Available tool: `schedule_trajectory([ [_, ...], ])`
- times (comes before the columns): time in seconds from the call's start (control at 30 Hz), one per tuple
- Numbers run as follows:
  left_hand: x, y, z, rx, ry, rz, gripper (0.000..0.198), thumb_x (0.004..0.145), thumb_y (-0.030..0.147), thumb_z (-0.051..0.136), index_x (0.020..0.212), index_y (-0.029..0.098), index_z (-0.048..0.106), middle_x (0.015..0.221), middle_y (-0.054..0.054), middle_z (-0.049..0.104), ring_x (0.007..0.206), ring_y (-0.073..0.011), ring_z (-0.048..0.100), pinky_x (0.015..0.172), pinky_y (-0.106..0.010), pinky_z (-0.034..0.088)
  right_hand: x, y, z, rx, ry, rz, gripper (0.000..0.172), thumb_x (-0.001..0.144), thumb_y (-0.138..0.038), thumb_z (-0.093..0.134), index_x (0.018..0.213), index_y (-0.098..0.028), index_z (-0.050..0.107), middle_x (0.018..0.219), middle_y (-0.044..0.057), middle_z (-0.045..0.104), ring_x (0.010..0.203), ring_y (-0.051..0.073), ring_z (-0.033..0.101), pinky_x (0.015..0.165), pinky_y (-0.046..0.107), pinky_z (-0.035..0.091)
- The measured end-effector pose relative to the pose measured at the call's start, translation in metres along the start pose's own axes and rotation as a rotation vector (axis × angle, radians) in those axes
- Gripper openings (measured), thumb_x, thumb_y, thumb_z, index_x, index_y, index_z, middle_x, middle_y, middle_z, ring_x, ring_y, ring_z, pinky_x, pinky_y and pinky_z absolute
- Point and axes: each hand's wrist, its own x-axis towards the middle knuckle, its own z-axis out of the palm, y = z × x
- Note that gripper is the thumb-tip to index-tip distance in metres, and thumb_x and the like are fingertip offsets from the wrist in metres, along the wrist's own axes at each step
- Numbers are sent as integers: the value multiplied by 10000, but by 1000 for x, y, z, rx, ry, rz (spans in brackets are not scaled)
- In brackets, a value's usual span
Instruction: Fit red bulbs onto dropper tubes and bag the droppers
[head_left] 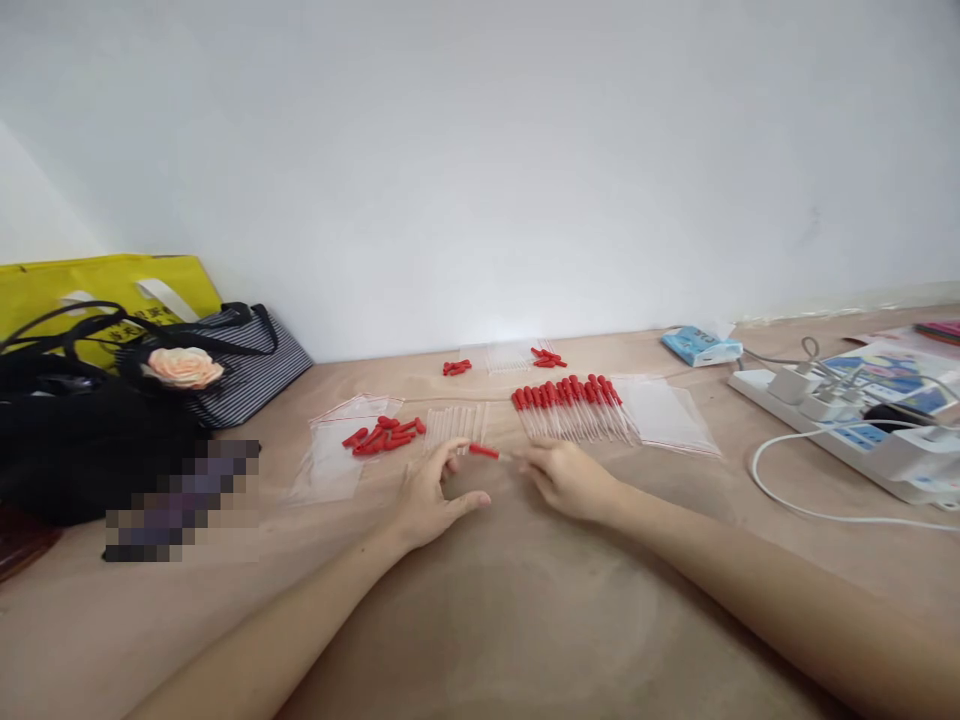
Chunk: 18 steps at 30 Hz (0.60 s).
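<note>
One dropper [484, 452], apparently, in right fingers [535, 460]

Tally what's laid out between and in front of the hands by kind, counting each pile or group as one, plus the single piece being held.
Loose red bulb piles (front left, back left, back right): 3
Clear tube groups without bulbs (front, back): 2
Red-topped tube cluster: 1
Red-topped piece in the right hand: 1
Total: 7

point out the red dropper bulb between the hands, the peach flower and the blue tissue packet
Red dropper bulb [484, 452]: head view, middle of its side.
Peach flower [184, 368]: head view, centre of its petals.
Blue tissue packet [694, 347]: head view, on the wrapper.
</note>
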Motion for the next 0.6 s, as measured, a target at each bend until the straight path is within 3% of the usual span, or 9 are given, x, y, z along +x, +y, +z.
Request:
schedule_trajectory([
  [0.1,1,-5,1,-40,57,-99,440,698,413,572,1057,190,450,710,19,466,621,-128,449,587,-251,397,24,9,0,94,87,279,264,791,-139,416,1045,-116,485,755,50,610,691,137,550,629,222,365],
  [0.27,2,-5,2,-26,-11,-103,188,716,348,542,800,180,553,634,21,464,589,-121,459,566,-241,391,62,7,9,-82,29,579,233,757,-187,430,983,-175,489,840,69,625,780,193,588,616,262,384],
  [0.6,3,1,-2,25,-56,-19,122,727,292,526,721,181,576,649,10,554,595,-123,503,580,-254,393,63,1,16,-165,-48,620,213,788,-231,407,930,-161,550,940,115,621,855,222,591,658,298,405],
])
